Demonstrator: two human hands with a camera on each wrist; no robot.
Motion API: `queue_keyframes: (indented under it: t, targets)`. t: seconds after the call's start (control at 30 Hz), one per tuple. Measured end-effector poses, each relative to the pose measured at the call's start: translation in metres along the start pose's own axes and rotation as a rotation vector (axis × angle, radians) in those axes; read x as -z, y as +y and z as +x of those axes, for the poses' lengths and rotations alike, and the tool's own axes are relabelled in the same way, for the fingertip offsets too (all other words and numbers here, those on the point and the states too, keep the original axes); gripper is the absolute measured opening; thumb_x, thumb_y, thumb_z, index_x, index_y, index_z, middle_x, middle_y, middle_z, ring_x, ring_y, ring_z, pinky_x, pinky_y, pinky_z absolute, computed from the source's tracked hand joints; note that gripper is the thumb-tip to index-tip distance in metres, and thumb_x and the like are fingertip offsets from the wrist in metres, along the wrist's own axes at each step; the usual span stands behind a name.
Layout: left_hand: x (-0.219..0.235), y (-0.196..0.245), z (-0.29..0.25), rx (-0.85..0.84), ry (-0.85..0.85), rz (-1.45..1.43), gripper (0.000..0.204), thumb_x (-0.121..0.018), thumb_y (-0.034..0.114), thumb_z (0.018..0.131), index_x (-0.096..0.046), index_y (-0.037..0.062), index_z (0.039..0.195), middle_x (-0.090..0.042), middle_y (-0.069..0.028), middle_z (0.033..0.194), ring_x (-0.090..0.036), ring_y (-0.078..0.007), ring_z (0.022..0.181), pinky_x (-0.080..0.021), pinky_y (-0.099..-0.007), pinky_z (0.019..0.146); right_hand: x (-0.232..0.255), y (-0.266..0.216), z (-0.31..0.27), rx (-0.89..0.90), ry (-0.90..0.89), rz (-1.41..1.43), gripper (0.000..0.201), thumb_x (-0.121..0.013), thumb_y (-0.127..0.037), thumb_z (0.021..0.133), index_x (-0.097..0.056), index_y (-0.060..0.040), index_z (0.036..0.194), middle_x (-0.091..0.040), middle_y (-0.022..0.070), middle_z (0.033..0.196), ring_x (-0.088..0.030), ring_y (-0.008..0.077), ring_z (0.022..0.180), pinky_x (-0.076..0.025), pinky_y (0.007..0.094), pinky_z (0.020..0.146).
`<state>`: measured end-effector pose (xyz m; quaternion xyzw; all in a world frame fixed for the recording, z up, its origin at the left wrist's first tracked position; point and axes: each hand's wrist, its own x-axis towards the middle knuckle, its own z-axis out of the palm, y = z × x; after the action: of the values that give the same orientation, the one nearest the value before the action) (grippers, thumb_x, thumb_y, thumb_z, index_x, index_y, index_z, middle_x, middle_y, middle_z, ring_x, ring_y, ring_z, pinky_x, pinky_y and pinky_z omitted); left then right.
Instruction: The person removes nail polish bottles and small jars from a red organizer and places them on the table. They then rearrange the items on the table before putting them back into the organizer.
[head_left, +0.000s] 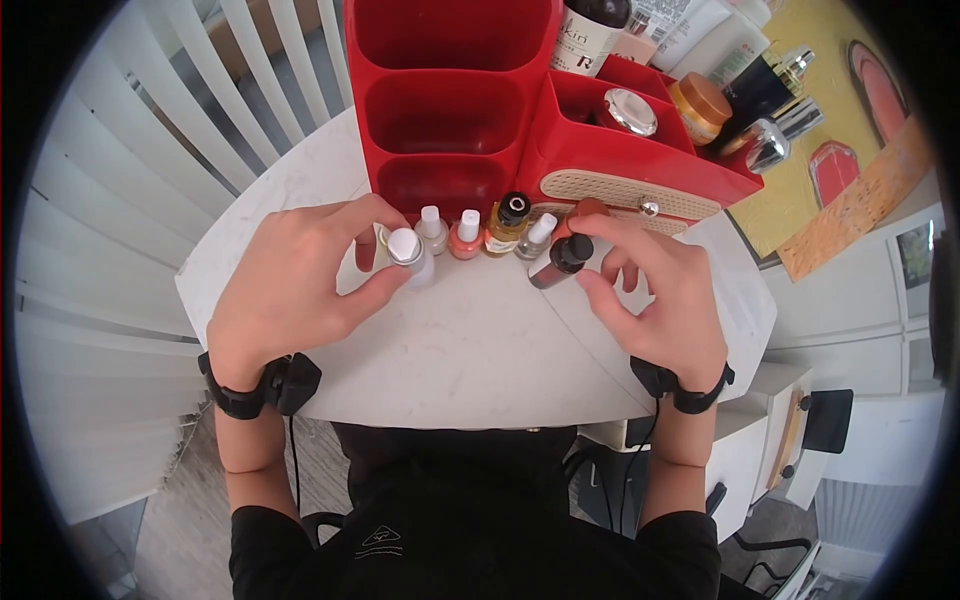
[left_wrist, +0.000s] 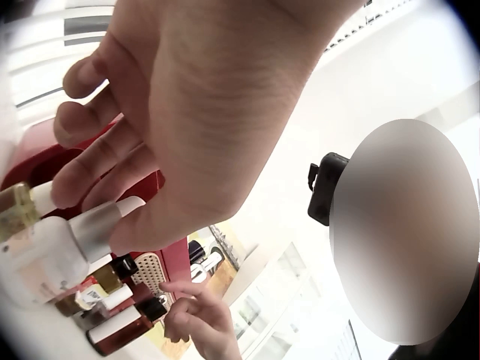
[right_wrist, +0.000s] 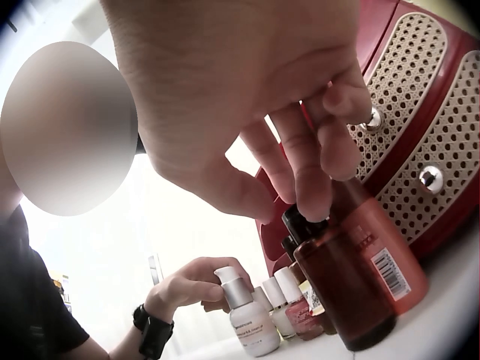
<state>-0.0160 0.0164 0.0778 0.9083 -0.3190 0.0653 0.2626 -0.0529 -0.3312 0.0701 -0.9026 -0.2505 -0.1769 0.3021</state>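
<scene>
On the white marbled tabletop (head_left: 450, 340), a small white bottle with a silver collar and white pump top (head_left: 408, 256) stands between the thumb and forefinger of the left hand (head_left: 285, 275), which curve about its head with a gap roughly as wide as the top (whether the fingertips actually touch, I cannot tell). A dark brown bottle with a black cap and pale label (head_left: 560, 263) stands just beside the right hand (head_left: 665, 295); its cap is near the thumb and loosely bent fingers, which are spread apart, though contact there is unclear too. The white bottle's body carries small print, and the brown one looks glossy and translucent. Between the two is a row of little bottles: a clear one with a white cap (head_left: 432, 232), a coral-pink one with a white cap (head_left: 466, 238), an amber one with a black cap (head_left: 506, 230) and another clear one, white-capped and leaning (head_left: 536, 238). A coral-red bottle with a barcode (right_wrist: 394, 262) stands behind the brown one, before the red organizer with woven drawer fronts (head_left: 445, 75).
</scene>
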Motion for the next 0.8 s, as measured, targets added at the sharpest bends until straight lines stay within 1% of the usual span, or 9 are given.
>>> queue_keyframes:
  t: [0.07,0.2,0.33,0.5,0.57,0.6,0.67,0.7,0.8]
  targets:
    - [0.001,0.000,-0.001,0.006,-0.001,0.000,0.038,-0.085,0.018,0.087,-0.076,0.0122,0.123,-0.073,-0.0029,0.079,-0.057,-0.0184,0.058,-0.045,-0.0335,0.061,-0.002,0.000,0.000,-0.003,-0.072,-0.078,0.041,-0.086,-0.014,0.088,-0.077,-0.0183,0.128,-0.071,0.0001,0.072,-0.070,0.0208,0.063,-0.052,0.0331,0.058]
    - [0.005,0.004,-0.001,0.007,-0.028,-0.012,0.046,-0.085,0.018,0.087,-0.074,0.0139,0.131,-0.073,-0.0029,0.080,-0.057,-0.0181,0.057,-0.046,-0.0337,0.062,-0.009,-0.001,0.000,-0.034,-0.105,-0.110,0.039,-0.087,-0.015,0.088,-0.075,-0.0189,0.125,-0.069,-0.0008,0.069,-0.071,0.0216,0.062,-0.052,0.0332,0.059]
    - [0.001,0.004,-0.002,-0.008,-0.051,-0.025,0.046,-0.086,0.019,0.087,-0.074,0.0140,0.131,-0.073,-0.0035,0.080,-0.059,-0.0189,0.058,-0.046,-0.0343,0.063,-0.016,-0.002,-0.001,-0.074,-0.123,-0.089,0.034,-0.087,-0.017,0.088,-0.071,-0.0177,0.118,-0.070,-0.0012,0.069,-0.071,0.0221,0.060,-0.052,0.0349,0.058]
    - [-0.004,0.002,0.000,-0.015,-0.039,-0.048,0.040,-0.085,0.017,0.090,-0.074,0.0123,0.128,-0.074,-0.0080,0.081,-0.065,-0.0240,0.064,-0.049,-0.0364,0.065,-0.013,-0.016,-0.001,-0.047,-0.152,-0.050,0.030,-0.087,-0.016,0.088,-0.069,-0.0169,0.112,-0.069,-0.0015,0.069,-0.071,0.0210,0.060,-0.052,0.0349,0.056]
    - [-0.001,0.005,0.001,0.007,-0.060,-0.035,0.040,-0.085,0.016,0.090,-0.074,0.0120,0.128,-0.075,-0.0087,0.083,-0.067,-0.0246,0.065,-0.050,-0.0366,0.066,-0.017,-0.028,-0.002,0.064,-0.186,0.116,0.029,-0.086,-0.015,0.086,-0.068,-0.0172,0.109,-0.067,-0.0006,0.069,-0.070,0.0216,0.059,-0.050,0.0355,0.055]
    - [0.000,0.006,0.001,0.026,-0.085,-0.024,0.039,-0.085,0.016,0.090,-0.074,0.0116,0.127,-0.075,-0.0095,0.084,-0.069,-0.0252,0.067,-0.051,-0.0368,0.066,-0.019,-0.030,-0.003,0.066,-0.185,0.118,0.029,-0.086,-0.015,0.086,-0.068,-0.0172,0.109,-0.067,-0.0006,0.069,-0.070,0.0216,0.059,-0.050,0.0355,0.055]
    - [-0.003,0.003,0.001,0.028,-0.081,-0.020,0.038,-0.085,0.016,0.089,-0.074,0.0113,0.126,-0.076,-0.0095,0.085,-0.069,-0.0250,0.068,-0.051,-0.0365,0.066,-0.023,-0.035,-0.005,0.187,-0.267,0.067,0.029,-0.089,-0.013,0.083,-0.073,-0.0154,0.108,-0.072,-0.0024,0.076,-0.070,0.0150,0.060,-0.051,0.0288,0.056]
    - [-0.005,0.002,0.001,0.030,-0.077,-0.018,0.037,-0.086,0.016,0.089,-0.074,0.0110,0.124,-0.076,-0.0096,0.085,-0.070,-0.0248,0.068,-0.051,-0.0361,0.066,-0.027,-0.037,-0.007,0.216,-0.254,0.088,0.027,-0.084,-0.018,0.086,-0.068,-0.0165,0.108,-0.062,0.0007,0.066,-0.065,0.0248,0.058,-0.046,0.0395,0.052]
    - [-0.003,0.005,0.000,0.037,-0.096,-0.020,0.036,-0.087,0.017,0.087,-0.075,0.0104,0.121,-0.076,-0.0096,0.086,-0.070,-0.0242,0.068,-0.051,-0.0356,0.065,-0.036,-0.039,-0.008,0.213,-0.285,0.102,0.027,-0.085,-0.020,0.087,-0.068,-0.0161,0.107,-0.061,0.0012,0.066,-0.065,0.0252,0.058,-0.046,0.0402,0.052]
